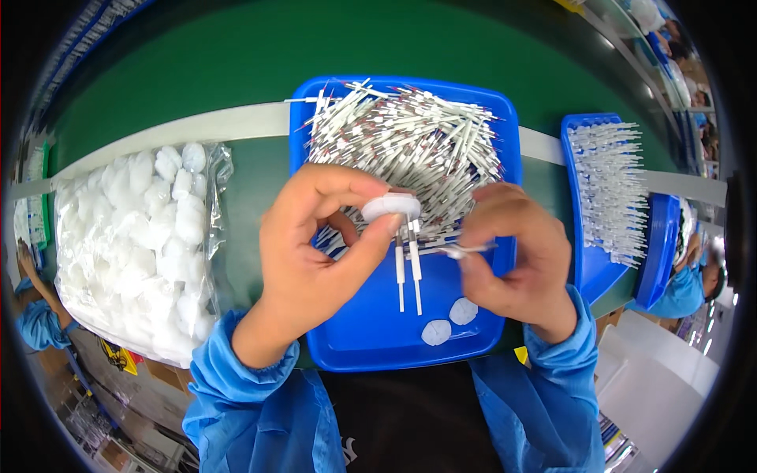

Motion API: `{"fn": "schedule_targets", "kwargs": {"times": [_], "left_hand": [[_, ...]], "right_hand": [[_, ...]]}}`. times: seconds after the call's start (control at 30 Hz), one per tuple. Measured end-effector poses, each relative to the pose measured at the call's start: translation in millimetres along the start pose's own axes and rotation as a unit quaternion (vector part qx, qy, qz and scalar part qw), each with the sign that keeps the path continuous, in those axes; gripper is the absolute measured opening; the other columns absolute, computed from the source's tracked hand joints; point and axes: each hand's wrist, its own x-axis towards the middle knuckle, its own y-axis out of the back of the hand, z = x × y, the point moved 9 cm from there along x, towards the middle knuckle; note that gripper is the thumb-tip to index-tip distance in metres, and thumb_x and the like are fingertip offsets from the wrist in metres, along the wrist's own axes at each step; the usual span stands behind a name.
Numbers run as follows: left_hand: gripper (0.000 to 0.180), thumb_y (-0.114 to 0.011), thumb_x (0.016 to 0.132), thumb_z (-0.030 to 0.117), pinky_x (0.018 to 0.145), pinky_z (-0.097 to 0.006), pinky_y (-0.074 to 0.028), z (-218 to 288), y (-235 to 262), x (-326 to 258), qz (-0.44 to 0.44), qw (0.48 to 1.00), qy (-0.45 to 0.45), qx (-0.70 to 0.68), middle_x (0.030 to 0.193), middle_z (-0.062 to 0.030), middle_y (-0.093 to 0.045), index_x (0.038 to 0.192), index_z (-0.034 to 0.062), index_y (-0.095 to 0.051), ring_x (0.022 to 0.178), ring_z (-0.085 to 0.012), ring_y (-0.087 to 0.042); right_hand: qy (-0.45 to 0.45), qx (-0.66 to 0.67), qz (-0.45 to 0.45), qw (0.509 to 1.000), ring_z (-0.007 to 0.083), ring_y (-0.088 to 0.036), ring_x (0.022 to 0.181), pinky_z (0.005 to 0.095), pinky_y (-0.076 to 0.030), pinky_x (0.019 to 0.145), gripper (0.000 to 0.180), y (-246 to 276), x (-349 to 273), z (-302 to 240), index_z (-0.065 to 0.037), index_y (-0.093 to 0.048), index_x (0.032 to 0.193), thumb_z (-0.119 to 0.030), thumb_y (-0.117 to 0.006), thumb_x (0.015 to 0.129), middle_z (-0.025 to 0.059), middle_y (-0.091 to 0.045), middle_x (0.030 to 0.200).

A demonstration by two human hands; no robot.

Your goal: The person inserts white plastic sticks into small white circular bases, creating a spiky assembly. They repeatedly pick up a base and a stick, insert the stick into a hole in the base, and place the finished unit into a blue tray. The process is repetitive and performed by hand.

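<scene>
My left hand (319,236) pinches a white round, layered disc (392,206) between thumb and fingers. Two thin white rods with dark sections (410,268) hang down from the disc, side by side. Just to the right, my right hand (516,248) is smeared by motion, its fingers closed on a thin whitish rod (467,249) lying sideways. Both hands are above a blue tray (371,347). A large heap of similar white rods (402,134) fills the tray's far part. Two loose white discs (464,311) lie near its front right corner.
To the left is a clear plastic bag (130,252) full of white rounded pieces. A second blue tray (599,272) at the right holds rows of white rods, with another blue bin (661,252) beyond it. Sleeves of other people (43,319) show at both sides.
</scene>
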Motion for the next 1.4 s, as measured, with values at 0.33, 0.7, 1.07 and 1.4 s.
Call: {"fn": "schedule_targets", "kwargs": {"times": [0.33, 0.7, 1.07, 1.4], "left_hand": [[0.029, -0.072, 0.102, -0.006, 0.102, -0.035, -0.060, 0, 7, 4, 0.004, 0.999, 0.053, -0.004, 0.130, -0.0224, -0.076, 0.128, -0.0008, -0.059, 0.118, -0.0232, -0.075], [0.038, -0.070, 0.099, -0.011, 0.092, -0.031, -0.061, 10, 12, 6, 0.013, 0.990, -0.031, 0.135, 0.127, -0.0197, -0.079, 0.136, -0.0035, -0.071, 0.113, -0.0216, -0.076], [0.029, -0.075, 0.095, -0.010, 0.086, -0.030, -0.060, 27, 5, 13, -0.026, 0.948, -0.138, 0.285, 0.124, -0.0168, -0.082, 0.123, -0.0012, -0.079, 0.108, -0.0237, -0.076], [0.037, -0.081, 0.086, -0.010, 0.083, -0.035, -0.062, 28, -3, 10, -0.024, 0.944, -0.140, 0.296, 0.116, -0.0150, -0.084, 0.121, 0.0000, -0.082, 0.096, -0.0257, -0.078]], "right_hand": [[0.069, -0.134, 0.001, 0.989, 0.0155, -0.068, 0.060, 0.0337, -0.058, 0.078, 0.031, -20, 14, 2, -0.010, -0.083, 0.112, -0.003, -0.088, 0.082, -0.0036, -0.067, 0.063], [-0.011, -0.051, 0.018, 0.998, 0.0188, -0.065, 0.053, 0.0329, -0.054, 0.058, 0.027, -25, 18, 12, -0.009, -0.083, 0.111, -0.004, -0.088, 0.085, 0.0017, -0.065, 0.061], [-0.058, -0.034, -0.014, 0.998, 0.0202, -0.066, 0.054, 0.0328, -0.053, 0.056, 0.021, -22, 17, 24, -0.008, -0.084, 0.107, -0.005, -0.087, 0.087, 0.0028, -0.065, 0.062], [-0.063, -0.078, -0.004, 0.995, 0.0233, -0.071, 0.058, 0.0360, -0.054, 0.054, 0.012, -29, 17, 30, -0.008, -0.078, 0.092, -0.015, -0.088, 0.090, 0.0056, -0.071, 0.067]]}}
